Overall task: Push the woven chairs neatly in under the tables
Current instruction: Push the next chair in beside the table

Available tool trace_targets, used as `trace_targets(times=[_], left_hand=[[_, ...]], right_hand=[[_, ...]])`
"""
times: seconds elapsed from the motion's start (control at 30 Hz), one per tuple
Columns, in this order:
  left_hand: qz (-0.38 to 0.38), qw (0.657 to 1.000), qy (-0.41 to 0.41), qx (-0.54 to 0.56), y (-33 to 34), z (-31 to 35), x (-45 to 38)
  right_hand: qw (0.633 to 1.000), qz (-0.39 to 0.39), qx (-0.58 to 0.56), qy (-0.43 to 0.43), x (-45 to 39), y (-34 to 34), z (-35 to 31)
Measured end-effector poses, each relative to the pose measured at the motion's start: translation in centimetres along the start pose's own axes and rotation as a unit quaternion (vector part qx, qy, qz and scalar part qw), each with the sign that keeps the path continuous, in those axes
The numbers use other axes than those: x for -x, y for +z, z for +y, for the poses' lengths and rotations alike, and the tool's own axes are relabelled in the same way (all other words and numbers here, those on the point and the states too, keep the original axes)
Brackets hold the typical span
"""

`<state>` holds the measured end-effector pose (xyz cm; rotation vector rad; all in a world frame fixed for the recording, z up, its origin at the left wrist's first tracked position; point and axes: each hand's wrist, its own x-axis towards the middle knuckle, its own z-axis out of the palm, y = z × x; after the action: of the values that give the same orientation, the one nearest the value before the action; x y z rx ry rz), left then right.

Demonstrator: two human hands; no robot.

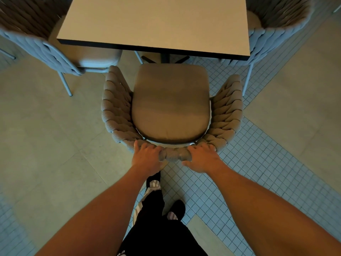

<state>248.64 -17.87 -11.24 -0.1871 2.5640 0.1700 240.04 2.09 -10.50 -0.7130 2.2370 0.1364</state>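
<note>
Chair: we have the woven chair (171, 106) straight ahead of us, facing the table (153, 23); its seat front sits just short of the table's near edge, so it is not yet tucked under
Left hand: our left hand (145, 157) grips the top of the backrest, fingers curled over the woven rim, left of its middle
Right hand: our right hand (202, 158) grips the same rim right of the middle, fingers curled over, thumb underneath
Key relation: the table lies directly beyond the chair from our hands; the chair's front-to-back line looks roughly square to the table edge; both hands sit about equally near, one each side of centre
Next move: we judge an even forward push is needed
Neighbours: side chairs at left (55, 50) and right (273, 24); the arms may pass close
</note>
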Motion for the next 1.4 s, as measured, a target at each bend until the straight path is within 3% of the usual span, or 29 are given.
trace_targets(times=[0.33,0.63,1.0,1.4], left_hand=[[0.031,0.997,-0.024,0.068,-0.1,-2.8,2.3],[0.013,0.988,-0.091,0.124,-1.7,-6.5,6.1],[-0.006,0.972,-0.169,0.161,-3.7,-18.4,10.1],[0.001,0.963,-0.209,0.173,-6.0,-33.2,12.3]], right_hand=[[0.999,0.026,-0.013,-0.025,1.6,-1.3,-1.9],[0.998,0.017,0.01,-0.063,2.1,-4.2,-7.0],[0.989,0.007,0.048,-0.142,-1.5,-9.0,-21.1],[0.979,-0.003,0.114,-0.166,-7.0,-14.1,-36.9]])
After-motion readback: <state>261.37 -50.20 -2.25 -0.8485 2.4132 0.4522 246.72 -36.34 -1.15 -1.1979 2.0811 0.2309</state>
